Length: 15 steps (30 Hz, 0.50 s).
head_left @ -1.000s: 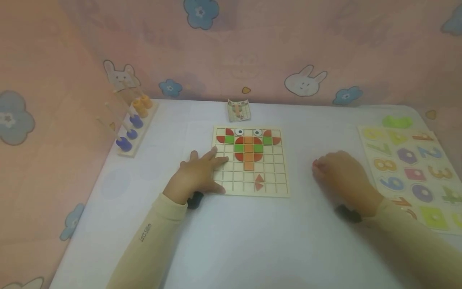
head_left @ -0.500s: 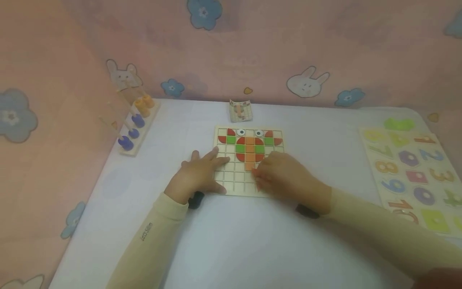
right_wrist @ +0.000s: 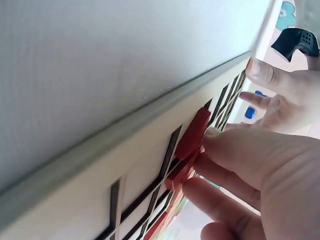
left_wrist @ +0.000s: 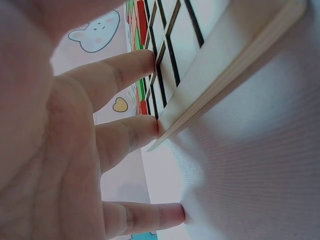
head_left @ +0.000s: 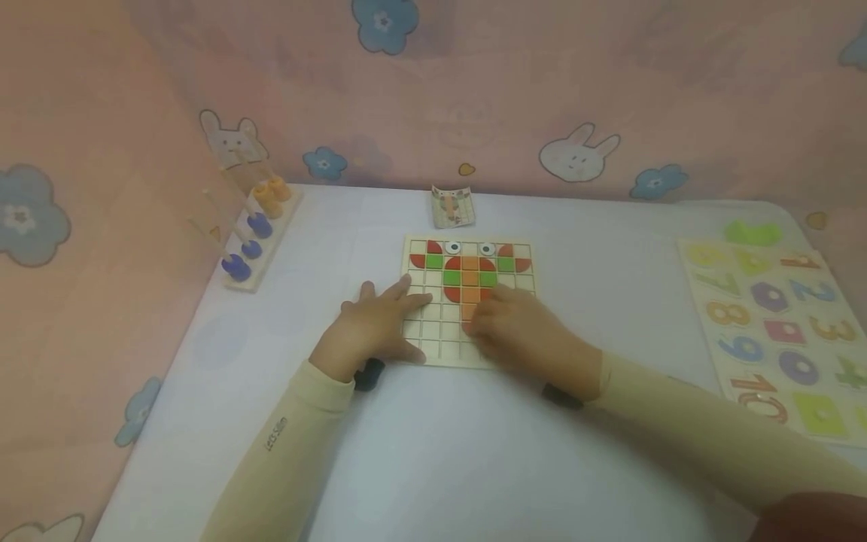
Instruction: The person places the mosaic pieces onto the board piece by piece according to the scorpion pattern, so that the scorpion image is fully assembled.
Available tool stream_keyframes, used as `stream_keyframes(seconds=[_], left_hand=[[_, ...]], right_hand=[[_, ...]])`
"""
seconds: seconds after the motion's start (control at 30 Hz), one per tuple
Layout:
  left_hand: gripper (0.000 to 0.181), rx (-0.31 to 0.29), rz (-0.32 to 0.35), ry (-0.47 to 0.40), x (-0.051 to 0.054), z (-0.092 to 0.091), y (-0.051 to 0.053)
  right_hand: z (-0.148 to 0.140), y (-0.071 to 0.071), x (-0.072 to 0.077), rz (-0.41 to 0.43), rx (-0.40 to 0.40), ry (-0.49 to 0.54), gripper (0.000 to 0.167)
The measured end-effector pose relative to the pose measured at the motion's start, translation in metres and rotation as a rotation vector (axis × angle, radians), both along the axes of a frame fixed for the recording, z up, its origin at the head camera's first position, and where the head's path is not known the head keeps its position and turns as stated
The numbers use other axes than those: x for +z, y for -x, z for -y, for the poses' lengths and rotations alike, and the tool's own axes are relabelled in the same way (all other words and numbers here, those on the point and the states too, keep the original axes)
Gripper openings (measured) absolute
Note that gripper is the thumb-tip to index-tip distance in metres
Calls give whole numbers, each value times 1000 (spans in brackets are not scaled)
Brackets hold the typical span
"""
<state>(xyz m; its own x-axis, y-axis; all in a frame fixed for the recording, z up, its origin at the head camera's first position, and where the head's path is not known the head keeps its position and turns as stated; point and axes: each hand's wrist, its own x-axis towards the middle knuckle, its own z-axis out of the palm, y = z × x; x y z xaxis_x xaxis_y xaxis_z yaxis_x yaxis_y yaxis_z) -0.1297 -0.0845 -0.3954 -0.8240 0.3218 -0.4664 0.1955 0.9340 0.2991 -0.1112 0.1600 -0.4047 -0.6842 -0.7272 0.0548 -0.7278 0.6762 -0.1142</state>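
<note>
A wooden grid board [head_left: 431,351] lies flat, bearing red, green and orange tiles and two eye discs. My left hand [head_left: 369,327] rests on its left edge with fingers spread; in the left wrist view one fingertip [left_wrist: 146,61] touches the grid and another finger reaches past the edge. Over the lower right part of the board, my right hand [head_left: 518,331] pinches a red triangle tile [right_wrist: 179,175] between thumb and fingers, just below the orange column [head_left: 470,293]. Another red triangle tile [right_wrist: 194,135] lies on the grid by the thumb. In the head view the right hand hides both mostly.
Behind the board stands a small curled picture card [head_left: 453,208]. A peg stand [head_left: 247,275] with blue and orange rings is at the back left. To the right lies a number-and-shape puzzle board [head_left: 738,301], with a green piece [head_left: 753,232] behind it.
My right hand has moved left from the bare table onto the board, bringing a red piece below the orange column. It now covers the red triangles there. The left hand stays put.
</note>
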Motion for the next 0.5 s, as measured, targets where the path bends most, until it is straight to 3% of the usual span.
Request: stream_keyframes(seconds=[0.5], left_hand=[[98, -6, 0, 9, 0, -1, -1]], right_hand=[[-10, 0, -6, 41, -113, 27, 16]])
